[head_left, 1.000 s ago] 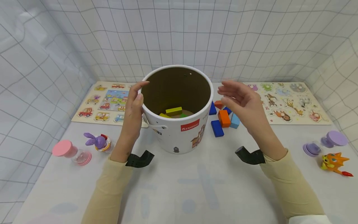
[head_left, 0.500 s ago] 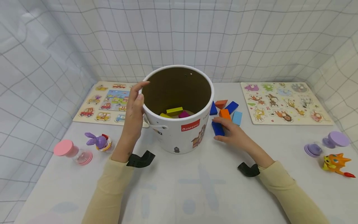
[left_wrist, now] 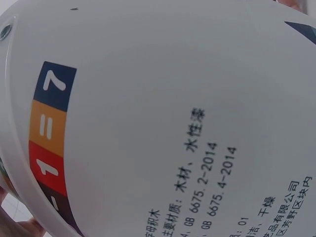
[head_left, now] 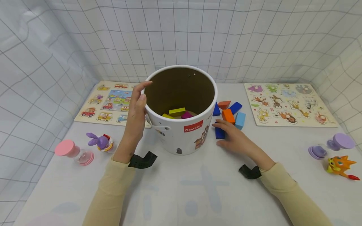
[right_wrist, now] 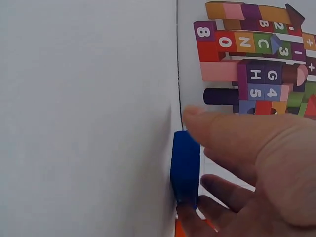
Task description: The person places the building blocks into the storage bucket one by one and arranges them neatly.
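Observation:
A white bucket [head_left: 181, 138] with a red label stands upright in the middle of the table, yellow and magenta blocks showing at its bottom. My left hand [head_left: 135, 116] holds its left rim, fingertips over the edge; the left wrist view shows mostly the printed bucket wall [left_wrist: 128, 98]. To the right of the bucket, my right hand [head_left: 236, 138] has thumb and fingers at opposite ends of a dark blue block [head_left: 220, 133] lying on the table. The right wrist view shows that blue block [right_wrist: 185, 163] between thumb and fingertips.
Beyond the right hand lie an orange block [head_left: 228, 116], a light blue block [head_left: 240, 120] and other blocks. Wooden puzzle boards [head_left: 288, 121] sit at back left and right. A pink hourglass [head_left: 74, 153], rabbit figure [head_left: 101, 142], purple hourglass [head_left: 329, 146] and orange figure [head_left: 340, 164] flank the hands.
My right hand has come down from beside the bucket's rim to the dark blue block, which has turned slightly. A magenta block now shows inside the bucket. The left hand stays on the rim.

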`<state>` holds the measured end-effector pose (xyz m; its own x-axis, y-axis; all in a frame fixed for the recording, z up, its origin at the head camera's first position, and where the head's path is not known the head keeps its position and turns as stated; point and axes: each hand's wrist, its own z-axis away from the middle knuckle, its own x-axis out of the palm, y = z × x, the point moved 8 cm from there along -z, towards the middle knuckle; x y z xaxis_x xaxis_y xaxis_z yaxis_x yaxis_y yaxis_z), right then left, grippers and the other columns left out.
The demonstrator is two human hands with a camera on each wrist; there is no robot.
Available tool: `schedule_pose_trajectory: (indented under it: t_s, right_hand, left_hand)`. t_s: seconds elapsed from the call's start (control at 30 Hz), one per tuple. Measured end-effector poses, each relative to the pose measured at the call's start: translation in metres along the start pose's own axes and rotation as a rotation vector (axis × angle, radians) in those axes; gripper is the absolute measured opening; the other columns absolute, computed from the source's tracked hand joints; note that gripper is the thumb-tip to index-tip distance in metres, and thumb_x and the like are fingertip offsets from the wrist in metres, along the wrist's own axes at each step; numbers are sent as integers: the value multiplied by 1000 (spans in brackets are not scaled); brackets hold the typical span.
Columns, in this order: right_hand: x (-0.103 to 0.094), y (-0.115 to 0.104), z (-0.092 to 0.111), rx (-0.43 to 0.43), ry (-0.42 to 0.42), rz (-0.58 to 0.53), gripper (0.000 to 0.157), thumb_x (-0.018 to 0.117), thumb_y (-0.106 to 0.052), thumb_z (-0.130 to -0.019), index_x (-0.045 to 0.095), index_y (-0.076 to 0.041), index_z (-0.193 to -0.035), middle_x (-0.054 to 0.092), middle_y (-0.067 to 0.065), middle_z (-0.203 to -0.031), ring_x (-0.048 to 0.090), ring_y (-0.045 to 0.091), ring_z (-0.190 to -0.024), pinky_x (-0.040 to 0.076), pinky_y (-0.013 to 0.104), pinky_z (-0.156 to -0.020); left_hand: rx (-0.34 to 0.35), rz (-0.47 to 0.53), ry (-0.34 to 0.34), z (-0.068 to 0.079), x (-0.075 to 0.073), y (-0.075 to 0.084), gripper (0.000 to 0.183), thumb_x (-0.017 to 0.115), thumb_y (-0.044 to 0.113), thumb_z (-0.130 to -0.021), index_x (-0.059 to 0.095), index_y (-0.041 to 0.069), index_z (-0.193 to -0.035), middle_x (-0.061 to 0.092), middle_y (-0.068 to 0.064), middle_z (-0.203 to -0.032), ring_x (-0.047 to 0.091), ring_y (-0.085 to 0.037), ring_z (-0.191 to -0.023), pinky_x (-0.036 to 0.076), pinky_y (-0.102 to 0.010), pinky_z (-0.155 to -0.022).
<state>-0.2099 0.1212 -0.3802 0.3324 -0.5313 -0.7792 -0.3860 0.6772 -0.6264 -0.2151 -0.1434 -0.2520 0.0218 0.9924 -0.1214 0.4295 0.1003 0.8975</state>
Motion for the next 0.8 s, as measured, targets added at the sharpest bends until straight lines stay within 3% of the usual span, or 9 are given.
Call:
schedule_pose_trajectory:
  t_s: [0.3, 0.4, 0.57, 0.67, 0.73, 0.8]
  right_hand:
    - [0, 1, -2, -35, 26, 19, 53, 69, -12, -75, 49, -6, -124, 43, 13, -130, 36, 29, -120, 32, 48, -98]
    - [0, 0, -1, -39, 1, -27, 53, 70, -16, -75, 50, -8, -123, 47, 9, -126, 40, 26, -117, 35, 46, -96]
    - [-16, -21, 12, -91, -113, -364, 49, 66, -15, -79, 49, -15, -125, 46, 0, -128, 38, 17, -120, 37, 38, -96]
    - [-52, -60, 26, -261, -101, -597, 48, 61, -3, -81, 46, -7, -127, 41, 8, -133, 31, 23, -125, 34, 34, -98]
    - [-81, -92, 34, -420, -52, -739, 48, 58, 4, -80, 43, 2, -126, 36, 17, -134, 27, 31, -126, 33, 35, -99]
    - [-104, -120, 38, -516, 17, -821, 47, 58, 7, -80, 42, 8, -124, 34, 24, -133, 28, 37, -124, 34, 36, -99]
  left_hand:
    - [-6, 1, -7, 0, 0, -1, 42, 31, 31, -91, 36, 21, -132, 30, 2, -136, 31, -25, -121, 31, -57, -93]
    - [-4, 6, -7, 0, -1, -1, 42, 31, 30, -91, 36, 21, -131, 30, 2, -136, 32, -26, -120, 31, -56, -93]
    - [-2, 18, -11, 0, 0, -1, 42, 30, 28, -90, 37, 20, -131, 32, 2, -135, 33, -26, -118, 32, -56, -92]
    - [7, 14, -14, 0, 1, 0, 42, 30, 29, -90, 37, 20, -131, 31, 2, -135, 33, -26, -118, 31, -56, -92]
    - [13, 11, -15, 1, 1, 0, 42, 30, 30, -91, 36, 20, -131, 31, 2, -135, 32, -26, -119, 30, -56, -93]
    - [10, 25, -12, 1, 1, -2, 42, 29, 30, -91, 36, 20, -131, 31, 2, -135, 32, -27, -119, 29, -56, -93]
